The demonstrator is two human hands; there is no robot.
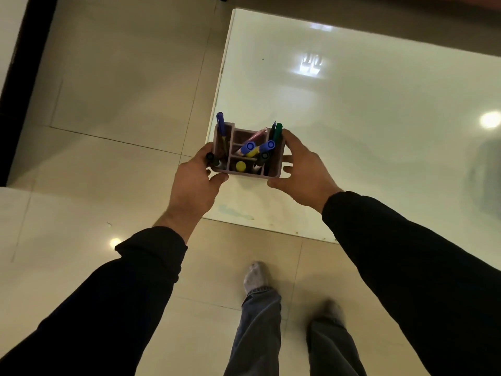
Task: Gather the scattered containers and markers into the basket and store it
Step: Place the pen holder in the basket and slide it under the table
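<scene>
A small mauve basket (274, 165) with several compartments is held in the air above the floor, near the corner of a white board. My left hand (193, 183) grips its left side and my right hand (303, 172) grips its right side. Several markers stand inside: blue-capped ones (250, 146), a yellow-capped one (240, 166), a green one (277, 131) at the right and a blue pen (220, 121) at the left. The basket's bottom is hidden by my hands.
A large glossy white board (366, 131) lies flat on the beige tiled floor (122, 90), its near corner below the basket. My legs and socked feet (257, 278) stand just before it. A dark frame (21, 77) runs along the left edge.
</scene>
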